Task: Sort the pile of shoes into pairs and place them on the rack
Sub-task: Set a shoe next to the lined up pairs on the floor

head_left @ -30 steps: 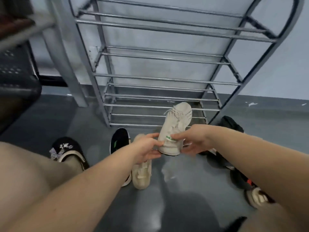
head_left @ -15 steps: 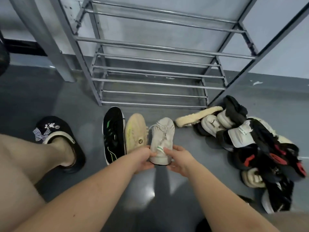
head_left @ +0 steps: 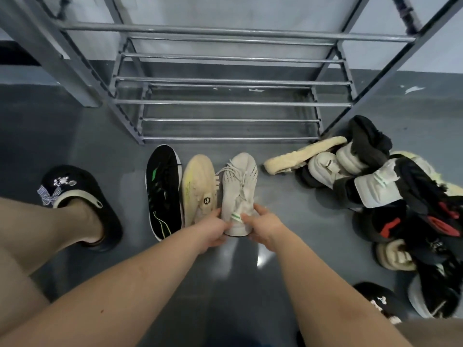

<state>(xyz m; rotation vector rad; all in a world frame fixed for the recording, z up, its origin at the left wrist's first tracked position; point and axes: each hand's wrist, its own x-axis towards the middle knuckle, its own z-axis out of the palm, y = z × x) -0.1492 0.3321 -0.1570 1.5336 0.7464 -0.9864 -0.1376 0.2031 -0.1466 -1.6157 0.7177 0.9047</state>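
Head view: white knit sneaker held at heel, floor before rack

Left hand [head_left: 213, 227] and right hand [head_left: 263, 225] each pinch the heel of the white knit sneaker [head_left: 239, 189], which sits on the grey floor [head_left: 105, 151] beside a cream shoe [head_left: 198, 189]. Likely light, with a soft, collapsible upper; heel or sole gives the firmest hold. Floor glossy, probably slick. Rack [head_left: 225, 102] empty; pile [head_left: 400, 196] at right.

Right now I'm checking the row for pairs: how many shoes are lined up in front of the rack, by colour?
Black with green: 1
Beige: 1
White knit, held at the heel by both hands: 1
Total: 3, none matching.
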